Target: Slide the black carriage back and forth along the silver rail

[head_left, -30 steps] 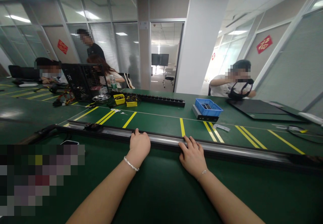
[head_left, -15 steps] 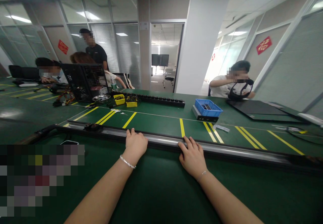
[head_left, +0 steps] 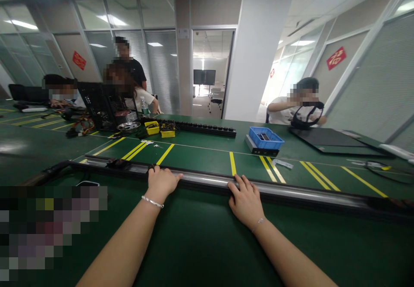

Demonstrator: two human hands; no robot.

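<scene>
Touching the rail [head_left: 203,179], which lies across the green table [head_left: 200,244] before us, our right hand [head_left: 247,203] spreads its fingers slightly; our left hand [head_left: 161,185], farther along, bends its fingers over the rail with the thumb out, and we cannot tell whether they grip anything. Beyond the rail, we see 1 blue bin [head_left: 273,144] and 2 yellow bins [head_left: 152,130].

Smooth, glossy, metal-looking rail [head_left: 204,180], smooth green tabletop [head_left: 203,244] with a dull sheen, blue plastic bin [head_left: 267,144].
</scene>
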